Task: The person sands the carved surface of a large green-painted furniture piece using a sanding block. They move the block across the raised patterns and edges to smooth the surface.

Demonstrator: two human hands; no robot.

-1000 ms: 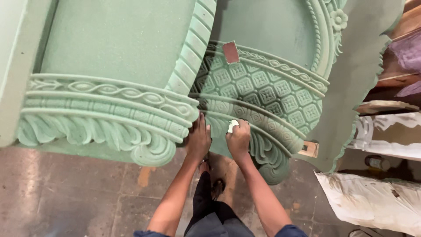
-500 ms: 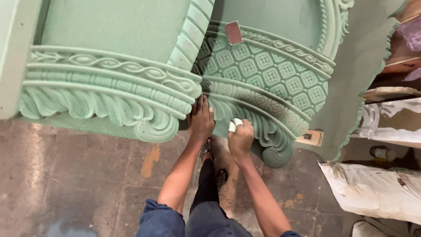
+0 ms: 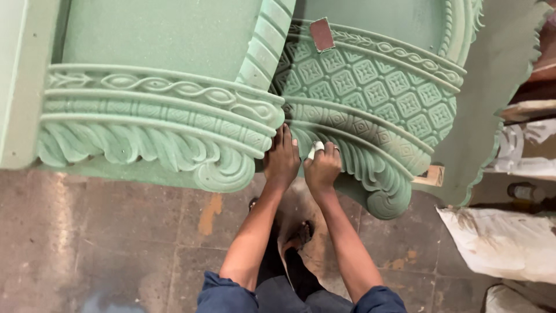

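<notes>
A large green carved piece [image 3: 191, 127] with leaf and rope mouldings fills the upper view; a second green panel [image 3: 370, 87] with a diamond pattern joins it at the middle. My left hand [image 3: 282, 161] lies flat, fingers spread, on the seam between the two carvings. My right hand [image 3: 322, 168] is closed around a small white folded piece [image 3: 315, 149], pressed against the fluted lower moulding of the diamond panel. A reddish-brown rectangular scrap [image 3: 321, 33] lies on top of that panel.
Stained concrete floor [image 3: 116, 243] lies below the carvings. My legs and dark shoes [image 3: 298, 237] stand under my arms. White sacks [image 3: 498, 243] sit at the right, with a small wooden block [image 3: 431, 175] and planks [image 3: 527, 110] beside the panel's scalloped edge.
The view has shifted and drawn closer to the carvings. Both hands stay at the seam; my right hand has slid slightly along the fluted moulding with the white piece.
</notes>
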